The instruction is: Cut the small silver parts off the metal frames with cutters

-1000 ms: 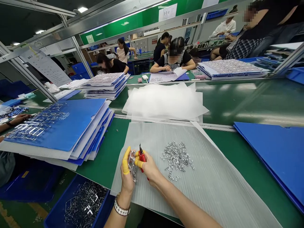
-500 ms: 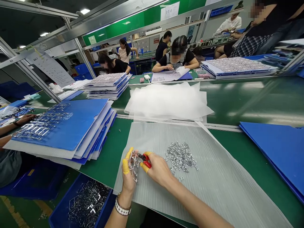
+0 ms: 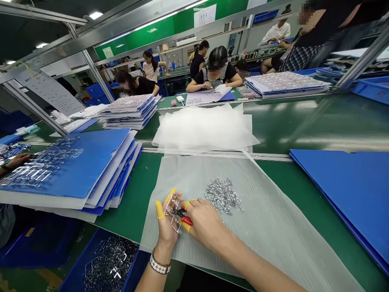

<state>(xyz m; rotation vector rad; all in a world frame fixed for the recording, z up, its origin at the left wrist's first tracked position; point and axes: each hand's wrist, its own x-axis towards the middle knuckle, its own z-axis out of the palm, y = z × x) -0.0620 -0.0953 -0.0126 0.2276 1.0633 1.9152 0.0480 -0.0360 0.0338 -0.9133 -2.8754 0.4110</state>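
My left hand (image 3: 166, 227), with yellow finger cots on the thumb and a finger, holds a small shiny metal frame (image 3: 178, 198) tilted up across the palm. My right hand (image 3: 204, 222), also in yellow finger cots, is closed around red-handled cutting pliers (image 3: 186, 220). Their dark jaws reach into the metal frame; whether the blades touch a bar is too small to tell. To the right of the hands, a heap of small shiny metal pieces (image 3: 223, 196) lies on a translucent foam sheet (image 3: 267, 239).
Blue boards layered with white sheets (image 3: 103, 162) stand at left, metal frames on top. A blue bin of metal scraps (image 3: 111, 259) sits below. White foam sheets (image 3: 203, 127) lie ahead, blue boards (image 3: 349, 174) at right. A co-worker's hand (image 3: 20, 160) is at far left; others sit opposite.
The pliers' jaws have moved left and further into the metal frame, and the left hand has turned slightly more palm-up. The view has shifted a little to the right.
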